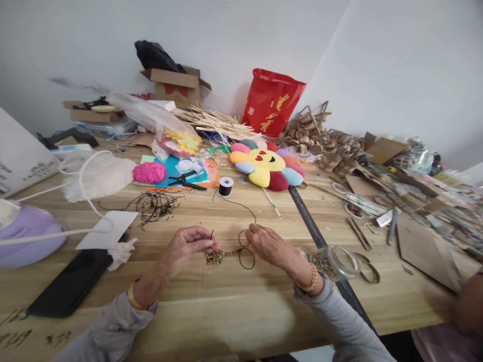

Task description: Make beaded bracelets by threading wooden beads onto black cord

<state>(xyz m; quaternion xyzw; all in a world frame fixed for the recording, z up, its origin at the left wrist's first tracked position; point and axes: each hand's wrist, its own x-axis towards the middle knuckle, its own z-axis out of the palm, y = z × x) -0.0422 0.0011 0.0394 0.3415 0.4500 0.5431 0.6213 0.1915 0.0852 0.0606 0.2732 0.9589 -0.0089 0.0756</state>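
Note:
My left hand (190, 244) rests on the wooden table (234, 301) with its fingers pinched on a thin black cord (245, 251) whose end sticks up. A small cluster of coloured beads (214, 257) lies just under that hand, with more beads strung along the cord toward my right hand (268, 245). The right hand's fingers are closed on the cord where it loops. The cord runs up to a black thread spool (226, 186). An open glass jar of beads (334, 263) lies on its side by my right wrist.
A flower-shaped smiley cushion (268, 165), black pliers (186, 181), pink yarn (149, 172), cut cord scraps (154, 205), a black phone (71, 286) and a purple object (26, 234) surround the work area. Cardboard pieces (377, 166) and a red bag (272, 102) crowd the right and back.

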